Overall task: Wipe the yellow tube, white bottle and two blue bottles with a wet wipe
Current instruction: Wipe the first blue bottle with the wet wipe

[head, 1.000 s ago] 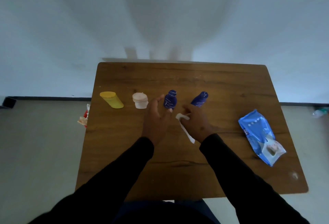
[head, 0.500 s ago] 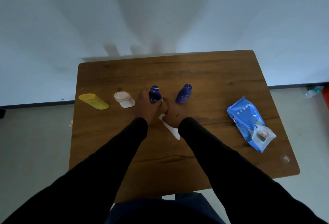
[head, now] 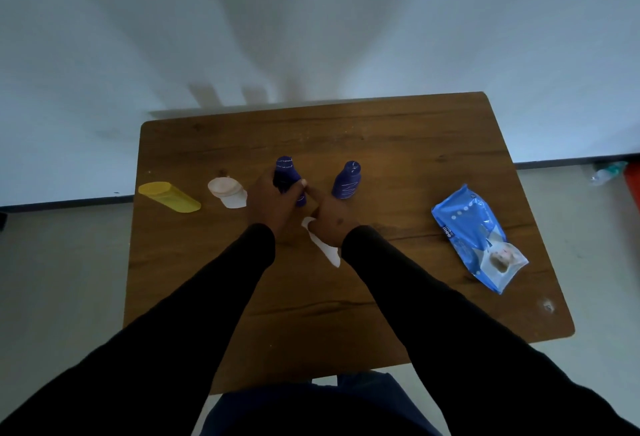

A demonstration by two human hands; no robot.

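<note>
Plastic, light and likely slick once wet, the nearer blue bottle point(head: 288, 179) sits mid-body in the left hand point(head: 273, 203) whose grip wraps it (sensible hold), while the right hand point(head: 330, 219) pinches the limp wet wipe point(head: 323, 245).

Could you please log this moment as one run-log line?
left hand: grips left blue bottle | right hand: holds wet wipe | right blue bottle, white bottle, yellow tube: free on table

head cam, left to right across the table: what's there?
yellow tube → white bottle → left blue bottle, gripped by the left hand → right blue bottle → blue wipes pack. Right hand and wipe overlap the bottles' span, so left out.
</note>
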